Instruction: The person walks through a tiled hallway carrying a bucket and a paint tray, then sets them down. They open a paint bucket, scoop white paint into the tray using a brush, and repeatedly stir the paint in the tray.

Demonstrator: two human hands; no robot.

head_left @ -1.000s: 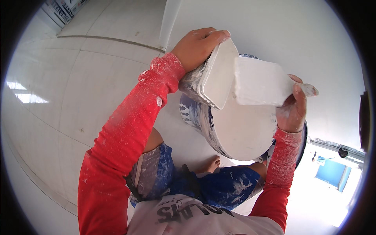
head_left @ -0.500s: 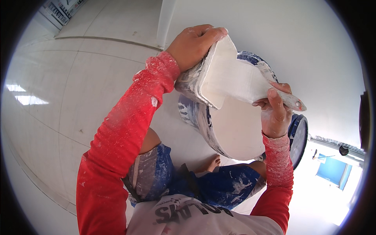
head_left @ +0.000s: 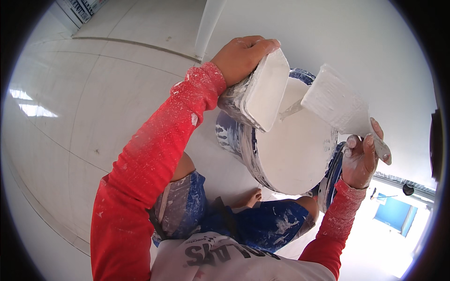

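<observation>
My left hand point(head_left: 247, 58) grips a putty-smeared rectangular pan point(head_left: 269, 91) by its upper end, tilted on its side over the bucket. White putty coats its inside. In my right hand point(head_left: 363, 157), closed round the handle, is a wide putty knife point(head_left: 338, 100), its blade thickly coated in white and raised toward the upper left. The blade is apart from the pan, over the bucket's right side. Below them stands a large blue bucket point(head_left: 228, 131) of smooth white putty point(head_left: 295, 154). A putty-covered stick-like piece point(head_left: 291, 110) shows above the putty; its other end is hidden.
A blue round lid or second pail point(head_left: 332, 175) stands right of the bucket, partly hidden by my right hand. A white wall point(head_left: 370, 51) rises close behind. Large pale tiles point(head_left: 70, 112) cover the floor at left. My legs and foot point(head_left: 253, 197) are close to the bucket's near side.
The putty knife has come out of the pan and moved right, its blade now turned upward. My right hand moved right and down with it; the pan shifted slightly right.
</observation>
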